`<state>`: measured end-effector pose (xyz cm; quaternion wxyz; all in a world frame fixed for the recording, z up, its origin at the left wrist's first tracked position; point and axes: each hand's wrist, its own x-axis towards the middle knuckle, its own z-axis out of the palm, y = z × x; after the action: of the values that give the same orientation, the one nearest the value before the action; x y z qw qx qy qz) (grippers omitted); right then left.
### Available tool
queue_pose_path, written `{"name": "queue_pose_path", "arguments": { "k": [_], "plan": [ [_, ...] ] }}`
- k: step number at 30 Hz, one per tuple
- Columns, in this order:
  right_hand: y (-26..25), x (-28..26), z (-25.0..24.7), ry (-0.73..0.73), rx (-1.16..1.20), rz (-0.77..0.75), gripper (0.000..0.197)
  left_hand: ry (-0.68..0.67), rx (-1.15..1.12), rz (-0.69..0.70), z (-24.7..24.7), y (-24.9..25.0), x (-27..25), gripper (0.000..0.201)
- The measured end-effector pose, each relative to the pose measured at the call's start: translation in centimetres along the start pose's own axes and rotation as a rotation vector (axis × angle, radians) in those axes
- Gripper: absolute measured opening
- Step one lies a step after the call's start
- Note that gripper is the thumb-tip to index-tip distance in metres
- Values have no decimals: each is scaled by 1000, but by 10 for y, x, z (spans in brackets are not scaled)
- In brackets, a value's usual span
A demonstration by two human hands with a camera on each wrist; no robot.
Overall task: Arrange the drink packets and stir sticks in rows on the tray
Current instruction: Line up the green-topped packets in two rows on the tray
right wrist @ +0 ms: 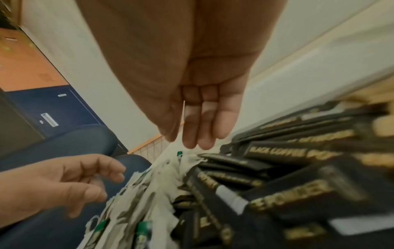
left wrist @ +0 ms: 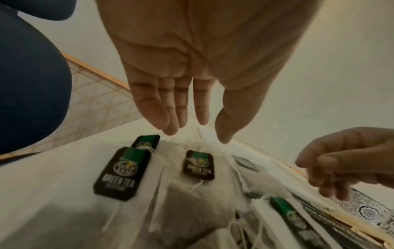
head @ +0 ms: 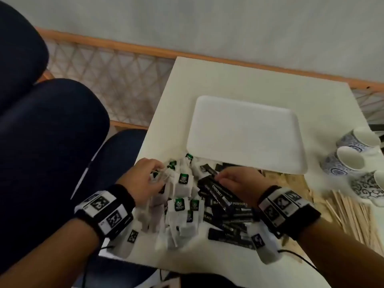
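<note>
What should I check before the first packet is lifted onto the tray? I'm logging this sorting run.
1. Tray bare and within reach behind the pile: ok.
2. Left hand free: ok, its fingers hang straight above the green tea bags in the left wrist view.
3. Right hand free: ok, its fingers are straight above the black coffee sticks.
4. Packets sorted by kind: not ok, tea bags and coffee sticks overlap mid-pile.
5. Tea bag strings untangled: cannot tell.
6. Wooden stir sticks within reach: ok, heaped beside the right wrist.
</note>
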<state>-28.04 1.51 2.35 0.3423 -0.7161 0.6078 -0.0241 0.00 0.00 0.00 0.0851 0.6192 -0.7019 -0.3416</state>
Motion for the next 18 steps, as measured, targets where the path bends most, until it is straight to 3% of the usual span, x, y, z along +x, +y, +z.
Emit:
{"name": "queue_pose_path", "arguments": {
  "k": [3, 7, 14, 18],
  "plan": [
    [-17, 17, 10, 52, 103, 16, 25, -39, 21, -57, -2, 4, 2, 53],
    [-28, 34, 25, -9, 126, 29, 42, -107, -2, -135, 6, 1, -6, 74],
    [-39, 51, 41, -97, 62, 81, 57, -99, 21, -133, 18, -3, -4, 90],
    [-48, 52, 46, -97, 90, 92, 64, -74, 12, -134, 22, -3, -1, 86]
  ]
}}
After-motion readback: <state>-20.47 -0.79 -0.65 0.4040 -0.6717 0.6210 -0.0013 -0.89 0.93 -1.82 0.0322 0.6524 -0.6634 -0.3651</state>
